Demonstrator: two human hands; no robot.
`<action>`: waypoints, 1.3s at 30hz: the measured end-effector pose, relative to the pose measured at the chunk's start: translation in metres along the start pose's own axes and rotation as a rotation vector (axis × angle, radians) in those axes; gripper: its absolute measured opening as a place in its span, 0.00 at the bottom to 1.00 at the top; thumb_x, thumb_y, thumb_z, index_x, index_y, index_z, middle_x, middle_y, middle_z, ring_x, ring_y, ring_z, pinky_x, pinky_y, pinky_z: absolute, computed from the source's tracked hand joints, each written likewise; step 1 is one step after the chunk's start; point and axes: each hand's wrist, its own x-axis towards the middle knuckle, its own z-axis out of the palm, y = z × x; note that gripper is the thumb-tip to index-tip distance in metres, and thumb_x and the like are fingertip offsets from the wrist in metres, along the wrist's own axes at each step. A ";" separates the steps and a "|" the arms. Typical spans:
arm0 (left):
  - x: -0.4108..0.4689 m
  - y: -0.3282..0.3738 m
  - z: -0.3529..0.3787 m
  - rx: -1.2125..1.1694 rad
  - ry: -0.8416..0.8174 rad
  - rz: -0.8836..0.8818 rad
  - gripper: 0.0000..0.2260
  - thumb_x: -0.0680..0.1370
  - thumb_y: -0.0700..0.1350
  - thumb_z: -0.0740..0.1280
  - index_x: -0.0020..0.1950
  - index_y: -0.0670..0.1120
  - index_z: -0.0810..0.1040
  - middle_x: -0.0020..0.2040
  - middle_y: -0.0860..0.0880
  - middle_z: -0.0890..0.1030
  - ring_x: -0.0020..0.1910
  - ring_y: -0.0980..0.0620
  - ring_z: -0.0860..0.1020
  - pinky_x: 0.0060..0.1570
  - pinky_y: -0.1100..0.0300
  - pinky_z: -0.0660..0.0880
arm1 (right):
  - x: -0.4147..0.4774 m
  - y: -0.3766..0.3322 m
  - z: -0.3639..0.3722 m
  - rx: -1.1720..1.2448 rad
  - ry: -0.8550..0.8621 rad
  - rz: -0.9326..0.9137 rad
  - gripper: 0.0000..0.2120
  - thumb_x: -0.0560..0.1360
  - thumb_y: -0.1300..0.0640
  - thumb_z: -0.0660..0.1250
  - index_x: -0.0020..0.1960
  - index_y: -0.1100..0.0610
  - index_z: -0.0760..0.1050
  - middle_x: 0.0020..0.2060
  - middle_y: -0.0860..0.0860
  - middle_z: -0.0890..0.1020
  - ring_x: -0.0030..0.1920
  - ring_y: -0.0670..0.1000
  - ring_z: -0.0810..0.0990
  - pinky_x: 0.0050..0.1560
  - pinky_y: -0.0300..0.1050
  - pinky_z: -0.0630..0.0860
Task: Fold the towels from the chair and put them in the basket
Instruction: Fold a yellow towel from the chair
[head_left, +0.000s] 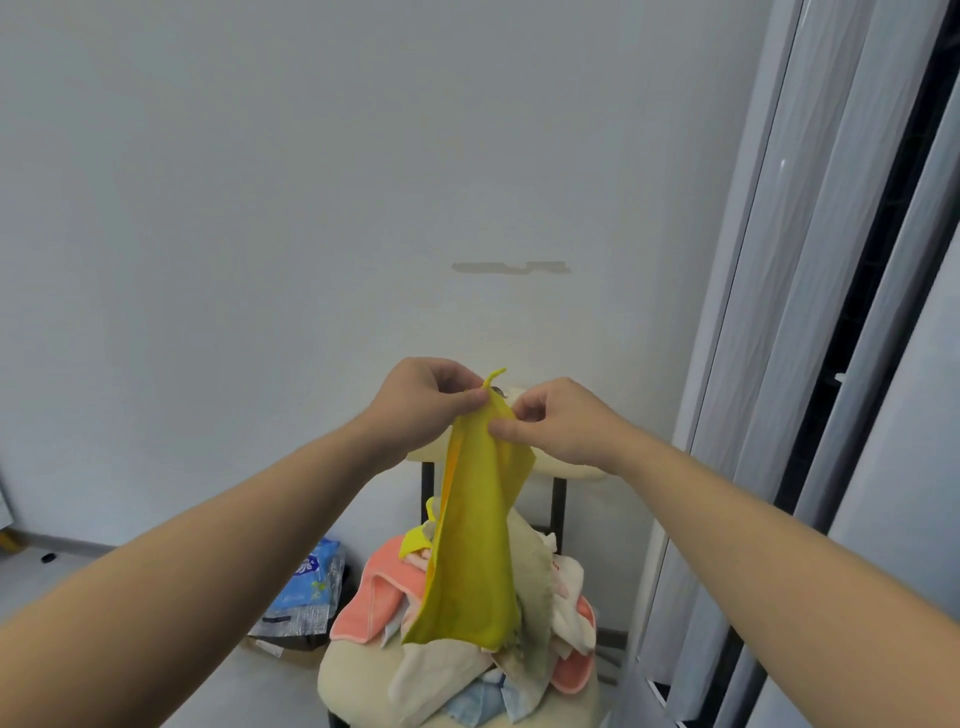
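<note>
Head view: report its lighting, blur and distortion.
Head view: soft, even light, no hard shadows on the wall; wide-angle distortion bows the sliding door frame; yellow towel, left hand and right hand fairly sharp; towel pile slightly soft.

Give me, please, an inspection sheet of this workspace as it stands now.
Surface: chair, cream seat, mostly covered by towels.
Job's things: yellow towel held up and hanging over the chair; pile of pink, cream and blue towels unfolded on the seat.
Clutter: blue packet on the floor left of the chair.
Grippers: left hand and right hand each pinch the yellow towel's top edge, close together.
Cables: nothing seen.
Surroundings: grey wall with a scuff mark; pale curtain at the right.
</note>
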 end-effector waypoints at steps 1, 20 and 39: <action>0.002 -0.002 -0.002 -0.008 0.016 0.000 0.02 0.77 0.46 0.75 0.46 0.49 0.86 0.44 0.49 0.87 0.49 0.46 0.84 0.57 0.42 0.81 | -0.001 0.002 0.000 -0.025 -0.049 0.010 0.16 0.73 0.43 0.76 0.36 0.55 0.81 0.26 0.44 0.70 0.29 0.43 0.67 0.34 0.40 0.64; 0.019 -0.029 -0.053 0.042 0.233 -0.022 0.04 0.81 0.40 0.67 0.50 0.49 0.79 0.44 0.49 0.83 0.44 0.49 0.79 0.43 0.52 0.77 | -0.006 0.021 -0.008 -0.440 -0.211 0.000 0.17 0.81 0.40 0.64 0.47 0.52 0.81 0.44 0.47 0.83 0.47 0.49 0.80 0.47 0.46 0.74; 0.023 -0.046 -0.054 0.007 0.241 -0.150 0.13 0.75 0.31 0.65 0.52 0.48 0.79 0.46 0.43 0.80 0.39 0.46 0.84 0.54 0.44 0.82 | 0.010 -0.004 -0.042 -0.098 0.201 -0.041 0.10 0.75 0.54 0.76 0.56 0.50 0.84 0.38 0.50 0.83 0.36 0.46 0.82 0.47 0.43 0.81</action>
